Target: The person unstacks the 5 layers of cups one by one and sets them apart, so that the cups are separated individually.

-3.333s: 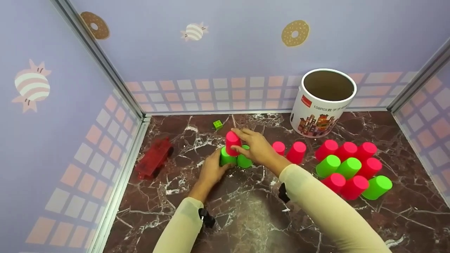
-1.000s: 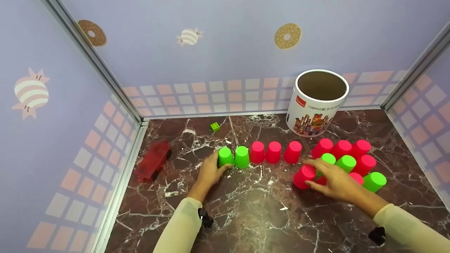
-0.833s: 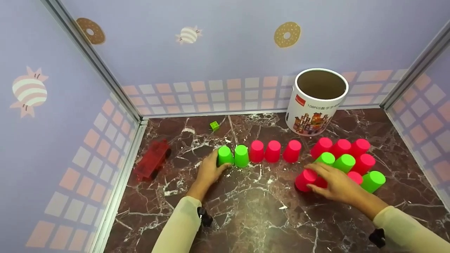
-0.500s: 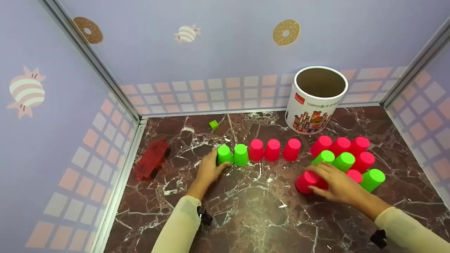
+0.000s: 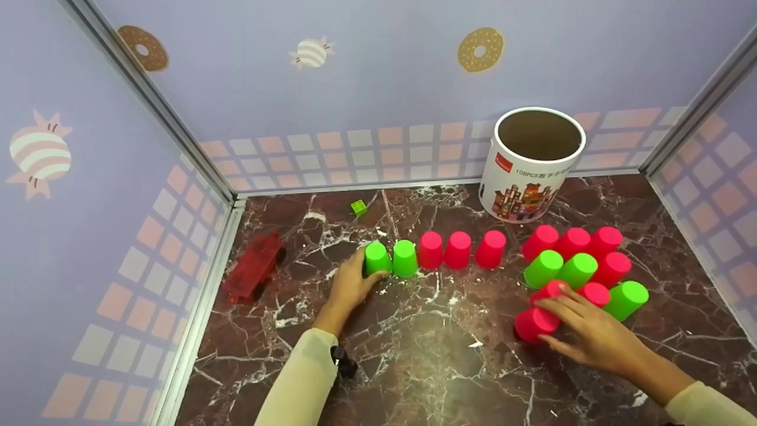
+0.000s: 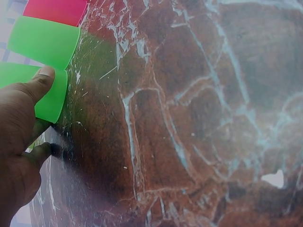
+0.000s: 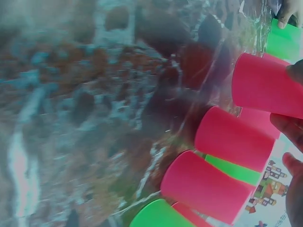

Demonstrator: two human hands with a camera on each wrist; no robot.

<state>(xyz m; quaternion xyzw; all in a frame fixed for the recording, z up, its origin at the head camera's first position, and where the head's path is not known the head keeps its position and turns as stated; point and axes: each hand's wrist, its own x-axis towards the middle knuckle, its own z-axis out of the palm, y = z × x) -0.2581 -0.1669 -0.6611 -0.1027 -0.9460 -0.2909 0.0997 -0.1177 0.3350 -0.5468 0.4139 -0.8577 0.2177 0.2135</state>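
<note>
The right hand (image 5: 597, 334) curls its fingers round a pink plastic cup (image 5: 535, 323) lying on its side, just in front of the loose cluster of pink and green cups (image 5: 582, 269) on the dark marble tabletop (image 5: 426, 355). The left hand (image 5: 349, 287) holds the end green cup (image 5: 377, 258) of an upturned row (image 5: 434, 251), thumb against its side. Behind stands a tall white cardboard tub (image 5: 529, 165), open and, as far as the head view shows, empty. A red toy wagon (image 5: 255, 266) lies near the left wall, a small green block (image 5: 358, 207) by the back wall. To lift cleanly, the grip should probably stay light and central, drawing the cup away from its neighbours so none roll.
</note>
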